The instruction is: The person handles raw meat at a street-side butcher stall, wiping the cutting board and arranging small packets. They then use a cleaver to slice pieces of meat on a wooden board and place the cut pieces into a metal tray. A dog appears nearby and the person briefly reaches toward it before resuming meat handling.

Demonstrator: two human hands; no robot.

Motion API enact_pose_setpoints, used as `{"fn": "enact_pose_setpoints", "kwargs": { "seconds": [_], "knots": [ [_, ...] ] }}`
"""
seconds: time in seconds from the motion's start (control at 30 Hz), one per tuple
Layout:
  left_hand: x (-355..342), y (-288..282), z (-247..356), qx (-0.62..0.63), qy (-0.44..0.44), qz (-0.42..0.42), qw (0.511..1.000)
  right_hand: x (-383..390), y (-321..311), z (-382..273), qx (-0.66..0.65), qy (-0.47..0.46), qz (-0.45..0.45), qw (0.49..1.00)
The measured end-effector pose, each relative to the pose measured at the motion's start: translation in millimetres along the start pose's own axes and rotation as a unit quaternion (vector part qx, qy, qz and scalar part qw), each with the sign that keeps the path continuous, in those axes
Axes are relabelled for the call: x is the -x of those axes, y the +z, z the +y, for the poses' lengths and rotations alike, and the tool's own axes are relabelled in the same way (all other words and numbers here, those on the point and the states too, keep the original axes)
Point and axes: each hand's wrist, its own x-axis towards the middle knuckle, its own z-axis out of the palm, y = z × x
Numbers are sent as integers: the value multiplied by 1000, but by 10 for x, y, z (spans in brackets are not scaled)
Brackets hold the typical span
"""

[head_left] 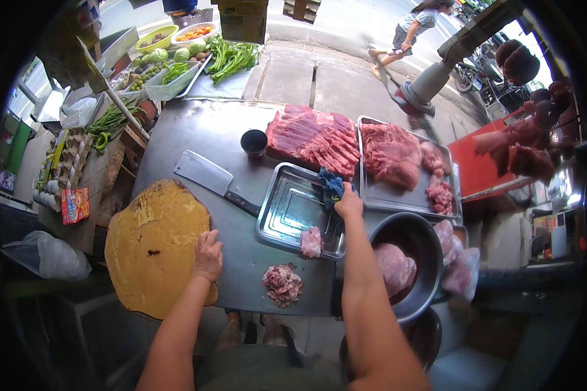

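My left hand grips the right edge of a thick round wooden chopping board, fingers bent. My right hand is closed on a blue cloth at the upper right corner of a steel tray. A small piece of pale pink meat lies in that tray. A cleaver lies flat above the board, its black handle toward the tray. A heap of meat scraps sits below the tray. A big slab of red meat and a dark cup are beyond.
Another meat tray and a steel bowl with meat stand right. Hanging meat is at far right. Vegetables and egg cartons are at upper left. A person passes on the pavement beyond.
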Motion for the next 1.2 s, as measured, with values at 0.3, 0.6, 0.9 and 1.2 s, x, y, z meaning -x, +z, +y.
{"fn": "enact_pose_setpoints", "kwargs": {
  "seconds": [0.3, 0.6, 0.9, 1.2],
  "knots": [
    [-57, -34, 18, -13, 8, 0, 1000, -167, -143, 53, -303, 11, -102, 947],
    [-49, 3, -4, -6, 6, 9, 1000, 441, 198, -736, -100, -87, -119, 984],
    [-46, 8, -7, -12, -3, 1, 1000, 708, 285, -1177, -225, -59, 15, 973],
    [-17, 13, -13, 7, -14, 30, 999, 2129, -752, -1686, -760, -109, -38, 639]
  ]
}}
